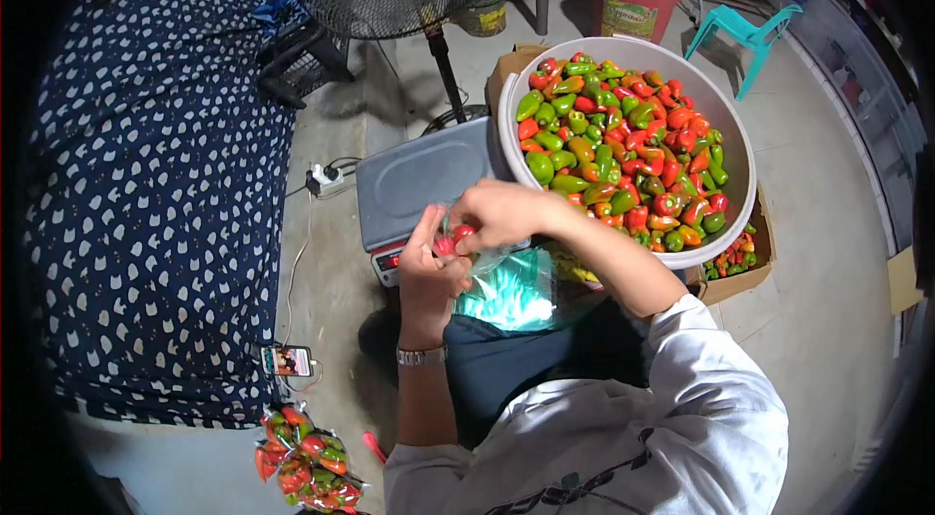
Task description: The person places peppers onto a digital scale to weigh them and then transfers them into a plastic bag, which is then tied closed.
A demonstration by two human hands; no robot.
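Note:
In front of the scale, my two hands meet over a small clear plastic bag (486,263). My left hand (434,274), with a metal watch at the wrist, grips the bag from the left. The fingers of my right hand (500,212) close around a small red pepper (462,232) at the bag. Something pink lies between the hands, partly hidden by fingers. A stack of clear plastic bags (511,292) rests by my lap. Just beyond my hands sits a digital scale (424,179) with a grey platform. A large white tub (743,150) of red and green peppers (628,142) stands to the right.
Cardboard boxes (763,252) are under the tub, one holding more peppers. A pedestal fan (438,40), red bucket (635,0) and teal chair (749,37) stand beyond. Patterned cloth (161,186) hangs at left, near a phone (287,361) and bagged peppers (310,460). A power strip (326,179) lies by the scale.

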